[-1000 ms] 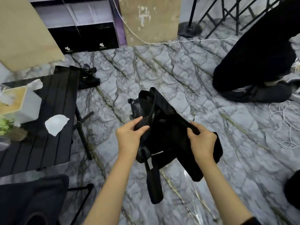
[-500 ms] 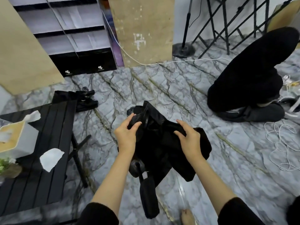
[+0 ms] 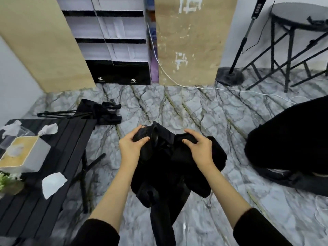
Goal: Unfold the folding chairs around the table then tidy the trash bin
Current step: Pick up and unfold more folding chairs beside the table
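A folded black fabric chair (image 3: 168, 167) hangs bunched in front of me above the marble floor. My left hand (image 3: 131, 145) grips its upper left end, fingers curled over the fabric. My right hand (image 3: 199, 148) grips the upper right part, fingers pressed into the cloth. Its folded legs hang down between my forearms. A second folded black chair (image 3: 95, 111) lies on the floor beyond the black slatted table (image 3: 58, 183) at my left. The white box-like bin (image 3: 35, 157) stands on that table with crumpled tissues (image 3: 52, 182) beside it.
A person in black (image 3: 291, 139) crouches at the right. Behind stand a wooden shelf unit (image 3: 113, 41), a cardboard panel (image 3: 188, 41), a stand base (image 3: 229, 77) and a round black folding table (image 3: 300, 20). A white cable (image 3: 221, 88) crosses the floor. A small plant (image 3: 7, 181) sits at the table's left edge.
My view has tilted up, showing more of the wall, the shelves and the second chair. Both hands have shifted up on the chair bundle and stay closed on it.
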